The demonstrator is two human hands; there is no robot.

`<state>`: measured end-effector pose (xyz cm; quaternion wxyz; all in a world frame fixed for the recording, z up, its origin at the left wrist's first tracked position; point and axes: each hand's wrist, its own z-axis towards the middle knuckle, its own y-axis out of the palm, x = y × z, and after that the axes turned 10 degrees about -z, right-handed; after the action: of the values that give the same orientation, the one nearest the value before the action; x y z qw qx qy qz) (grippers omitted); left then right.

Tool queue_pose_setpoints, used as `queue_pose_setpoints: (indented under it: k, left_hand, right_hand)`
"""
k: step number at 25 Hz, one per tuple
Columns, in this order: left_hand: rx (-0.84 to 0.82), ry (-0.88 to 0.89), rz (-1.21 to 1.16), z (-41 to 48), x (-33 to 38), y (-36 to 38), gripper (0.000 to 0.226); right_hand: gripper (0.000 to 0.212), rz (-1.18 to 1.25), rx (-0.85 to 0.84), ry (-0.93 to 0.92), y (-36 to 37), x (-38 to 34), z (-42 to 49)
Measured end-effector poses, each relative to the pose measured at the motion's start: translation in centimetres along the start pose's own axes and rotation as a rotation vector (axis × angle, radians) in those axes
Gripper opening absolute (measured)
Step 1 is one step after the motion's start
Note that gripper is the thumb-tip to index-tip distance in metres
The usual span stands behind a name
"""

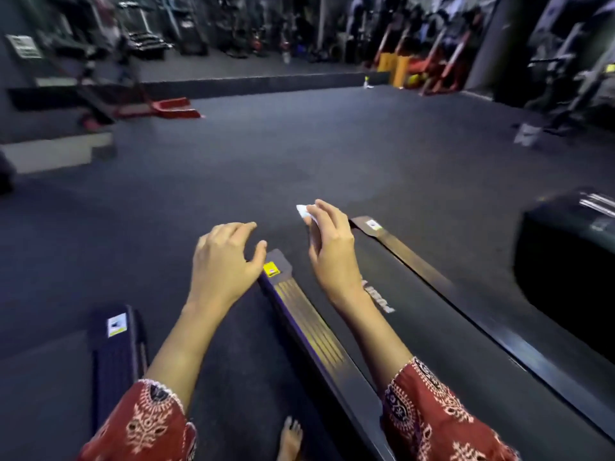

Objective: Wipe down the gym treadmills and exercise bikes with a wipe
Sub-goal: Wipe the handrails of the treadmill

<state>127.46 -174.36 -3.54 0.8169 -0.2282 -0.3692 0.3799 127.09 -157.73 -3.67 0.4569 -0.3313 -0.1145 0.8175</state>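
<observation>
The right hand (329, 247) pinched a white wipe (303, 211), grip clamped on it, above the rear end of the treadmill belt (416, 311). The left hand (226, 257) hovered beside the side rail (309, 321), grip apart, apparently touching nothing.

small white wipe (303, 211): mostly hidden by right hand (329, 251) | black treadmill belt (432, 327): cut off bottom-right | far red-framed gym machines (446, 54): blurred

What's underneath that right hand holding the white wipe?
The end of the black treadmill belt lies below the right hand and wipe. The wrist covers part of the belt's white lettering.
</observation>
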Motion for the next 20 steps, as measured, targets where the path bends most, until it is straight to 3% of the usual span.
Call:
queue_pose_setpoints:
  k: [5, 9, 20]
  left_hand:
    - [-0.060, -0.036, 0.090, 10.0, -6.9, 4.5, 0.038]
    - [-0.127, 0.003, 0.072, 19.1, -9.7, 8.8, 0.034]
    - [-0.293, 0.269, -0.158, 37.8, -8.6, 25.4, 0.034]
  right_hand:
    - [0.028, -0.024, -0.116, -0.050, 10.8, 3.7, 8.1]
    - [0.029, -0.065, -0.107, -0.023, 16.0, 7.7, 15.4]
    - [0.029, -0.375, 0.021, 0.195, 18.6, 22.7, 28.2]
